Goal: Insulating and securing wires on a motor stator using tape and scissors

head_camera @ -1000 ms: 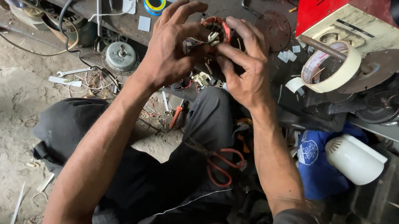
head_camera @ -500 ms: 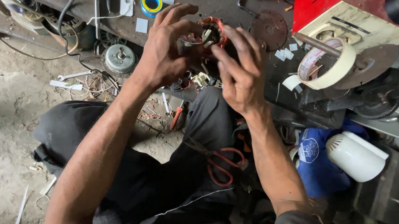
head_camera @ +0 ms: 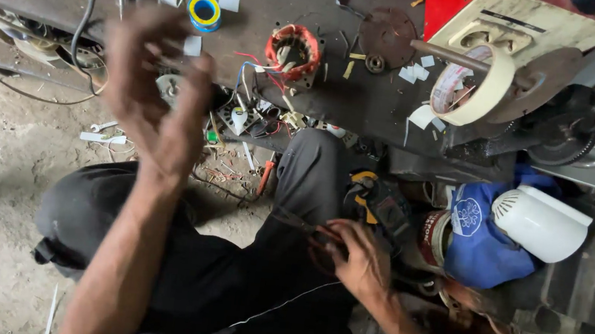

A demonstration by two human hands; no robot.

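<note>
A small motor stator (head_camera: 294,51) with red-wrapped windings and loose red and blue wires lies alone on the dark workbench (head_camera: 364,104). My left hand (head_camera: 149,102) hovers blurred in the air left of it, fingers apart and holding nothing. My right hand (head_camera: 360,262) is down at my lap, fingers curled over the red handles of the scissors (head_camera: 320,241) that rest on my dark trousers. A yellow and black meter (head_camera: 377,200) sits just above that hand.
On the bench are a blue and yellow tape roll (head_camera: 204,12), a round metal disc (head_camera: 387,35) and a roll of masking tape (head_camera: 467,86) on a rod. A white housing (head_camera: 541,223) lies on blue cloth (head_camera: 479,240) at right. Wire scraps litter the concrete floor (head_camera: 5,178).
Both hands have let go of the stator, which now lies on the bench. My left hand swung away to the left; my right hand dropped to the scissors on my lap.
</note>
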